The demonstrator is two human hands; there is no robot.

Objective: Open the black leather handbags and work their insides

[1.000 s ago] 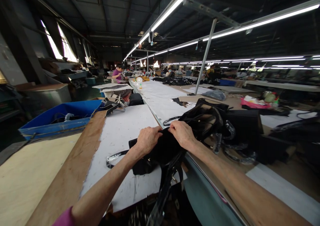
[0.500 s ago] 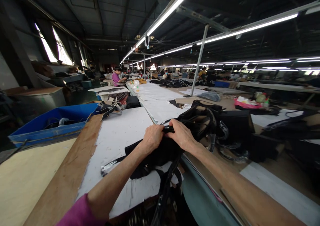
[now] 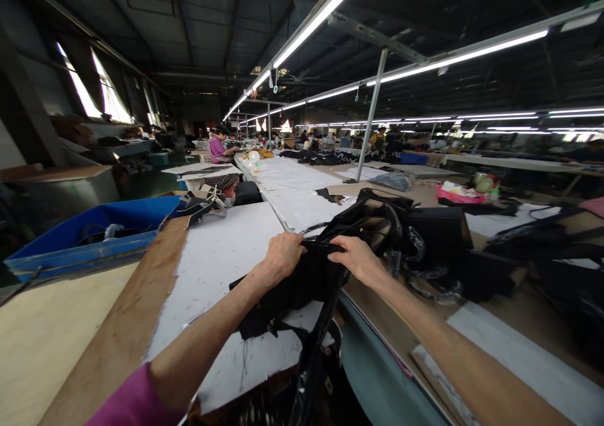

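A black bag (image 3: 302,284) hangs between my hands over the near end of the worktable (image 3: 141,300). My left hand (image 3: 282,255) is closed on its upper left edge. My right hand (image 3: 358,259) grips the upper right edge, fingers curled over it. The top edge is stretched taut between them. Black straps (image 3: 314,357) dangle from the bag down past the table's edge. White paper (image 3: 226,256) covers the table under the bag.
A pile of black bags (image 3: 406,231) lies just right of my hands. A blue bin (image 3: 89,240) stands at the left. Black leather pieces (image 3: 202,206) lie farther up the table. A metal post (image 3: 370,117) rises behind. Other people work at distant tables.
My hands have drawn apart along the bag's top edge, pulling it taut and lifting it slightly. The view has drifted a little to the right.
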